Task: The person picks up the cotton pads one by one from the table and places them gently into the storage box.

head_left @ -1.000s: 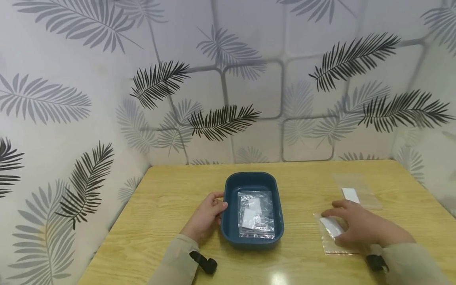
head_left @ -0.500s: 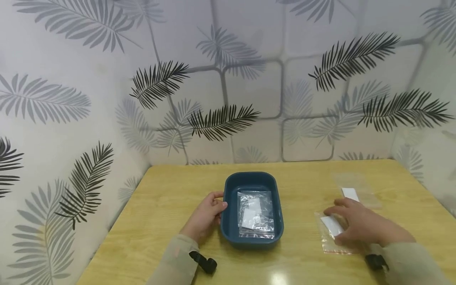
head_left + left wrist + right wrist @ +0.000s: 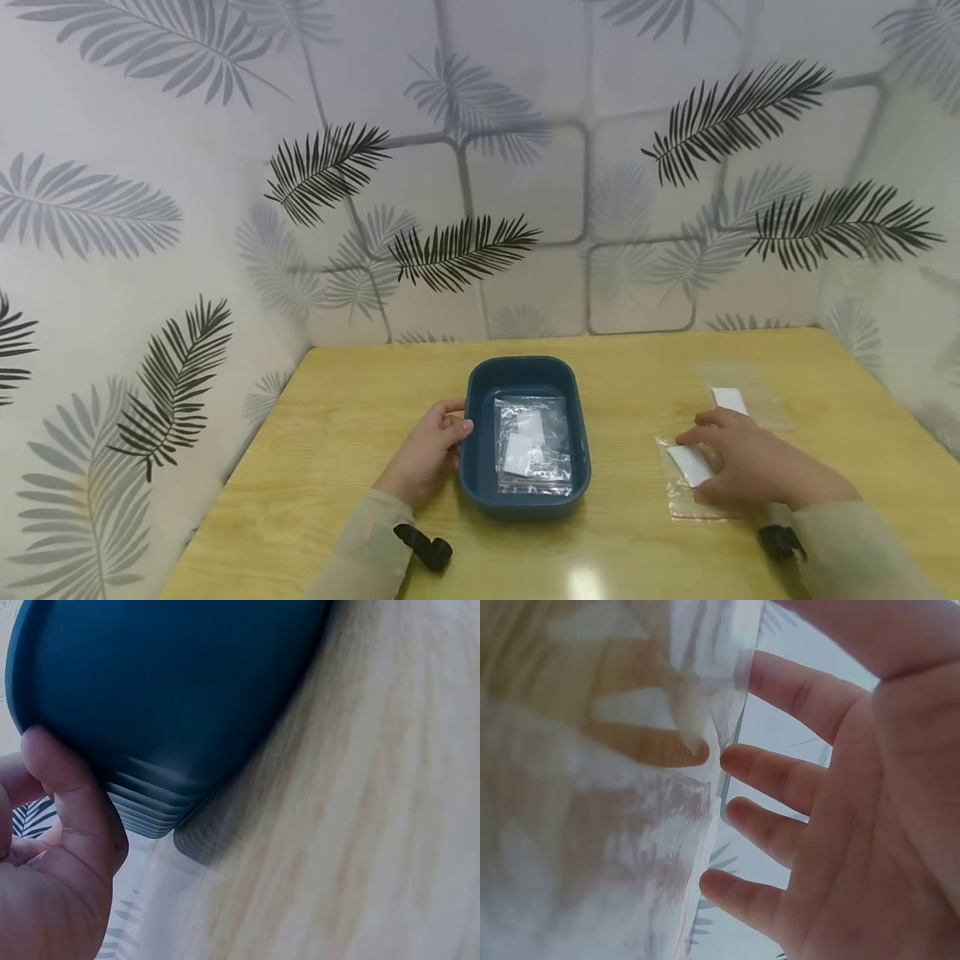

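My left hand [image 3: 423, 454] holds the left side of a dark blue rectangular tub [image 3: 517, 506], its thumb at the rim. In the left wrist view the thumb touches the tub [image 3: 172, 682] and the other fingers are partly hidden. Inside the tub lie clear zip bags [image 3: 553, 433] with white cards. To the right, my right hand [image 3: 750, 462] reaches over another clear bag [image 3: 678, 504] holding a white card [image 3: 690, 465]. Its fingertips touch the bag with fingers spread, as the right wrist view shows with fingers [image 3: 776, 776] fairly straight.
Behind the right hand, a further clear bag [image 3: 761, 396] with a white card [image 3: 729, 400] lies flat. Everything stands on a wooden table [image 3: 360, 400]. A leaf-patterned wall [image 3: 525, 283] rises along the back and sides.
The head view has shifted slightly. Both hands keep nearly the same places, the left at the tub and the right over the bag.
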The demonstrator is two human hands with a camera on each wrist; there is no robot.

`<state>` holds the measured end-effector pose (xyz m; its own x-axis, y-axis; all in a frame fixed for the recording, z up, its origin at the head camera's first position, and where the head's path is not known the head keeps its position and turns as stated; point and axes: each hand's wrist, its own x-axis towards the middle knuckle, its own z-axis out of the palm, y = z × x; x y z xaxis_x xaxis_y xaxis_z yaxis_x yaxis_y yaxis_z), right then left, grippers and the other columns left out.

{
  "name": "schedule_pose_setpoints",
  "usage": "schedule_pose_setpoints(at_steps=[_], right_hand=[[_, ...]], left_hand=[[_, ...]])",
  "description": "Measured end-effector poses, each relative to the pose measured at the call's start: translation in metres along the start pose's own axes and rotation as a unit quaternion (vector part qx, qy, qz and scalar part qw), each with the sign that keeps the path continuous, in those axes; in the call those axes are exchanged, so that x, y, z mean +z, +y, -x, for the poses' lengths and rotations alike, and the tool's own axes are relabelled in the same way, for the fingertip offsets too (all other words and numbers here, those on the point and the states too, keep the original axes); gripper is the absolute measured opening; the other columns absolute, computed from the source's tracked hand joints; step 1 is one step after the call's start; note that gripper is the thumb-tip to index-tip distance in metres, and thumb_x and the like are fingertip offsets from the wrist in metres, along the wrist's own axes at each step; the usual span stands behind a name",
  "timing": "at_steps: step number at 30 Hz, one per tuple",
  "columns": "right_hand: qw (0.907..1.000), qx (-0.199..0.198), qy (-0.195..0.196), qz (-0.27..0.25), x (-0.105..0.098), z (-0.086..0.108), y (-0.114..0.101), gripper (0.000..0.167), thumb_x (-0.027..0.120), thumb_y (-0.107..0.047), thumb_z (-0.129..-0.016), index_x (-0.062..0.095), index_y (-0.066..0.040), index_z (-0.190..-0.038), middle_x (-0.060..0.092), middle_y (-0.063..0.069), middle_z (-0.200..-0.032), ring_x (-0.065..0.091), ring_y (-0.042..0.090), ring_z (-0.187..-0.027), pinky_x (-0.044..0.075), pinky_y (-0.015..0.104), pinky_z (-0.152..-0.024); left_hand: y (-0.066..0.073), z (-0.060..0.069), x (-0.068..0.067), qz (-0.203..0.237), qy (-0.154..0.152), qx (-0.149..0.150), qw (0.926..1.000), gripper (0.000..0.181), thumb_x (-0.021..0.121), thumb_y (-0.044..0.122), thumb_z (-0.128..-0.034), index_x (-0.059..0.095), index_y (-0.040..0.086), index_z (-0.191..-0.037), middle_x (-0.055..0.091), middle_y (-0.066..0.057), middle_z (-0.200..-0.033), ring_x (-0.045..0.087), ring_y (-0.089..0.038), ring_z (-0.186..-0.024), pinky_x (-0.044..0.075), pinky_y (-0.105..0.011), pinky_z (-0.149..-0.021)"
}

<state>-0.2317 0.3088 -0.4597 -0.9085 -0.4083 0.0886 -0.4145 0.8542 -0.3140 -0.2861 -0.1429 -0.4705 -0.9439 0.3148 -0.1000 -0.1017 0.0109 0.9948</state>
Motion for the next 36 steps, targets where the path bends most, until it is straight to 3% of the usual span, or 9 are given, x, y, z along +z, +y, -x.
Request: schedule_pose_setpoints(at_steps=[10,19,29,36], right_hand=[[1.0,0.001,0.001,0.0,-0.003,-0.005,0.001,0.058,0.09,-0.032,-0.064,0.072,-0.015,-0.117,0.054,0.025,-0.133,0.048,0.051,-0.122,0.043,0.062,-0.096],[0.9983,-0.036,0.043,0.018,-0.009,-0.011,-0.001,0.049,0.089,-0.033,-0.061,0.072,-0.016,-0.103,0.059,0.019,-0.125,0.054,0.042,-0.115,0.045,0.057,-0.096],[0.9962,-0.068,0.049,0.02,-0.008,-0.015,-0.011,0.051,0.087,-0.05,-0.073,0.071,-0.015,-0.106,0.056,0.019,-0.132,0.049,0.045,-0.124,0.043,0.059,-0.099],[0.9949,-0.069,0.074,0.004,-0.017,-0.015,-0.028,0.044,0.087,-0.046,-0.075,0.07,-0.02,-0.105,0.054,0.017,-0.136,0.048,0.044,-0.127,0.043,0.058,-0.1]], left_hand=[[0.006,-0.004,0.001,-0.007,-0.007,0.008,0.9999,0.047,0.055,0.014,-0.1056,0.039,0.002,-0.148,0.059,-0.017,-0.104,0.058,-0.019,-0.075,0.05,-0.029,-0.063],[0.011,-0.01,0.0,-0.005,-0.004,0.015,0.9999,0.046,0.054,0.013,-0.1057,0.039,0.003,-0.147,0.057,-0.016,-0.102,0.054,-0.018,-0.071,0.048,-0.028,-0.062],[0.003,-0.005,-0.001,-0.01,0.001,0.013,0.9999,0.044,0.055,0.012,-0.105,0.041,0.001,-0.145,0.059,-0.013,-0.099,0.054,-0.019,-0.071,0.048,-0.027,-0.061],[0.001,-0.002,-0.002,0.005,-0.006,0.013,0.9999,0.045,0.055,0.015,-0.1055,0.041,0.003,-0.146,0.059,-0.015,-0.103,0.057,-0.019,-0.074,0.049,-0.028,-0.062]])
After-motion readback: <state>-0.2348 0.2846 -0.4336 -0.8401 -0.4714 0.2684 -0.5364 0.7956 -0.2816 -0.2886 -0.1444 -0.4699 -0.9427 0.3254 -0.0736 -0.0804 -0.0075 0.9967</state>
